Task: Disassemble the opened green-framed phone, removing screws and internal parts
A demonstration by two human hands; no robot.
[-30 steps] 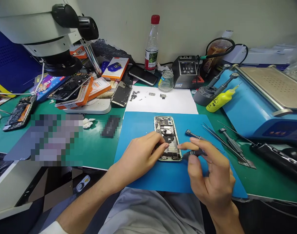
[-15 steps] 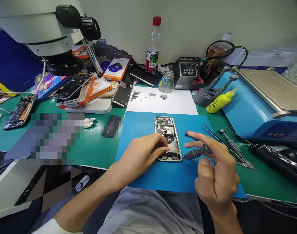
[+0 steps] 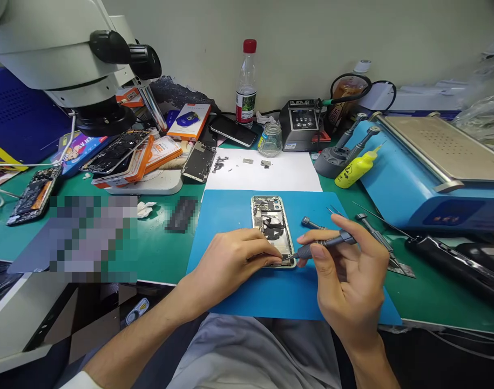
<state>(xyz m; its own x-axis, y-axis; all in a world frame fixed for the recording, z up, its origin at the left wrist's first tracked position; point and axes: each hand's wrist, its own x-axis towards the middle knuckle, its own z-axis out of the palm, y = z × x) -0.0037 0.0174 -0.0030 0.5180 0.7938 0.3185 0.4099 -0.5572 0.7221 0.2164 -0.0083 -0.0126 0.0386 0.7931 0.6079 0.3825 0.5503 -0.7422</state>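
Note:
An opened phone housing (image 3: 285,236) with bare inner parts lies on the blue mat (image 3: 226,221). My left hand (image 3: 234,259) rests over its lower left part. The thumb and fingertips are pinched together at the bottom of the housing; whatever is between them is too small to make out. My right hand (image 3: 352,281) is closed around a dark grey screwdriver (image 3: 322,247), tilted with its tip at the housing's lower edge, close to my left fingertips. Behind my right fingers lies a second small screwdriver (image 3: 309,222), on the mat.
White paper (image 3: 287,175) with small metal parts and screws lies beyond the mat. Tweezers, another screwdriver (image 3: 378,237) and a black-handled tool (image 3: 445,265) lie at right, near a blue heating plate machine (image 3: 412,200). A microscope (image 3: 68,59) overhangs the left, above phones and boxes.
My right hand has tightened its grip on the screwdriver and brought its tip inward over the housing's bottom edge, beside my left fingertips. The view has shifted slightly.

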